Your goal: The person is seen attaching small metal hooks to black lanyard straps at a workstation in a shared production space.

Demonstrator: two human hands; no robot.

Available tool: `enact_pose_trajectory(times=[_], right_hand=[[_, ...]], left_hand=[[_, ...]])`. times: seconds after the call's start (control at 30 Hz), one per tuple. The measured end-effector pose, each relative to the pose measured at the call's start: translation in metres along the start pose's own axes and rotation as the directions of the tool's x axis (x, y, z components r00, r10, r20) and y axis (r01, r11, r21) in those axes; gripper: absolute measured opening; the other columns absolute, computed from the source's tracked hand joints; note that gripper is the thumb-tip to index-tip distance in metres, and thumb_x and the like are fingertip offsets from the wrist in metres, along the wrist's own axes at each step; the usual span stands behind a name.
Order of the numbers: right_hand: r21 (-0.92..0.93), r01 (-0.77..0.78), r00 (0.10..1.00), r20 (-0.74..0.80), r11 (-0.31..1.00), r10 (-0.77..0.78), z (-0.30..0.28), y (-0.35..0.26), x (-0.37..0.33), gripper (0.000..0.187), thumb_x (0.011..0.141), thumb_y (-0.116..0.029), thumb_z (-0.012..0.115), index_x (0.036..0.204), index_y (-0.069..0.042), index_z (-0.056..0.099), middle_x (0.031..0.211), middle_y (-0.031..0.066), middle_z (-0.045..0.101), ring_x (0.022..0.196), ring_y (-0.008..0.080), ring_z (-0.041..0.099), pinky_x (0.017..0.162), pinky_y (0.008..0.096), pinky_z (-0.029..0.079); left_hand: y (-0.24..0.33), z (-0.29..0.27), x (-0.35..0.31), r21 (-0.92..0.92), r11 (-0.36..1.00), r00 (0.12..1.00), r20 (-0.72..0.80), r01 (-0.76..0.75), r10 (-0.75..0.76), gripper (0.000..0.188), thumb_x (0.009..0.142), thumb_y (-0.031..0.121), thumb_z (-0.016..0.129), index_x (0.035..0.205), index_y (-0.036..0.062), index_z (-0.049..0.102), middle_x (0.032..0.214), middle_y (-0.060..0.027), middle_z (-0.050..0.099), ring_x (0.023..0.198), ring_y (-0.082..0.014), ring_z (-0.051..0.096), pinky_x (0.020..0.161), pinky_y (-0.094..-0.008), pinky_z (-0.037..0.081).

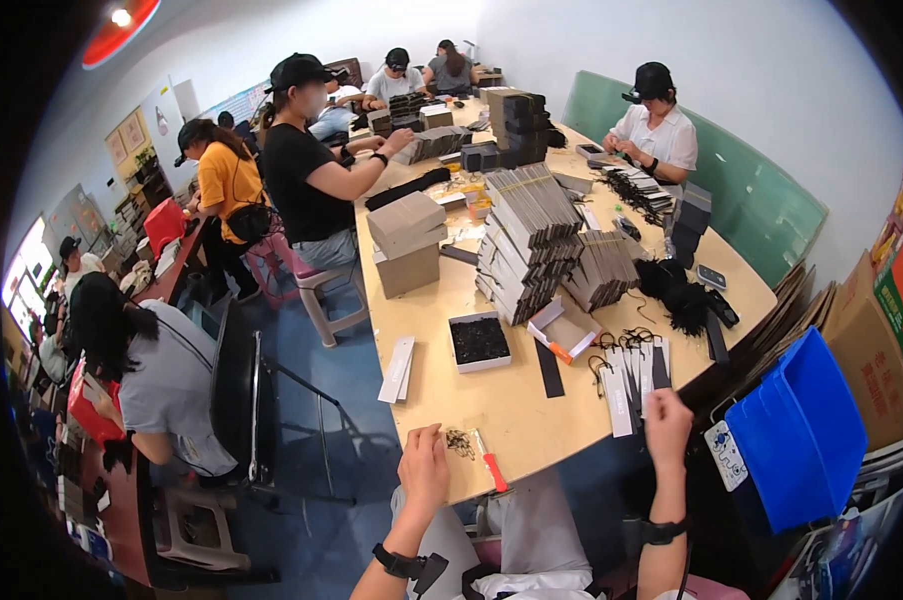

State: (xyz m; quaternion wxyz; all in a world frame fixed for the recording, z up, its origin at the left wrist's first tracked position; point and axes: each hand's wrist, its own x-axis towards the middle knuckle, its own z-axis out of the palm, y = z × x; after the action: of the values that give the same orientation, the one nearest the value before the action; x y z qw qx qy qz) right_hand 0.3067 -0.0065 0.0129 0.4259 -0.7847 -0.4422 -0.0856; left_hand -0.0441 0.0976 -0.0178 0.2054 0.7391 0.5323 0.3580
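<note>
My left hand (424,466) is at the table's near edge with its fingers bent together. Beside its fingertips lie a small clear bag with dark loops (460,444) and a tool with a red handle (494,472). My right hand (668,427) is closed over the near right end of a row of white tags with black strings (620,392). What its fingers hold, if anything, is hidden. Beyond my hands are a white box of small black pieces (479,342), an open empty box (565,330), a dark strip (549,370) and two pale cards (397,370).
Tall stacks of grey cards (531,240) rise mid-table (441,400), with grey boxes (407,245) to their left. Black string bundles (675,295) lie at the right. A blue bin (796,430) stands off the right edge. Several people work around the table.
</note>
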Motion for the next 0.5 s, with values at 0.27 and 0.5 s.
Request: enact_pose_trajectory(times=[0.27,0.5], right_hand=[[0.197,-0.082,0.993,-0.068,0.977,0.097,0.025,-0.006,0.023,0.011,0.086,-0.010,0.062,0.091,0.000,0.063,0.071,0.0121,0.063,0.061,0.0210,0.061,0.058,0.0303,0.047],[-0.239,-0.138,0.990,0.009,0.961,0.144,-0.013,0.038,0.113,0.014,0.085,-0.020,0.059,0.092,-0.007,0.059,0.089,0.0144,0.063,0.087,0.0335,0.062,0.075,0.0447,0.049]], left_hand=[[-0.009,-0.003,0.006,-0.143,0.988,0.998,0.033,0.059,-0.055,0.024,0.088,0.009,0.058,0.111,0.0035,0.059,0.093,-0.0104,0.064,0.079,-0.0254,0.064,0.070,-0.0348,0.051],[-0.038,-0.045,0.054,-0.127,0.984,0.984,0.140,0.127,-0.109,0.014,0.087,0.011,0.060,0.083,-0.0022,0.064,0.060,-0.0109,0.060,0.054,-0.0139,0.056,0.051,-0.0308,0.041]])
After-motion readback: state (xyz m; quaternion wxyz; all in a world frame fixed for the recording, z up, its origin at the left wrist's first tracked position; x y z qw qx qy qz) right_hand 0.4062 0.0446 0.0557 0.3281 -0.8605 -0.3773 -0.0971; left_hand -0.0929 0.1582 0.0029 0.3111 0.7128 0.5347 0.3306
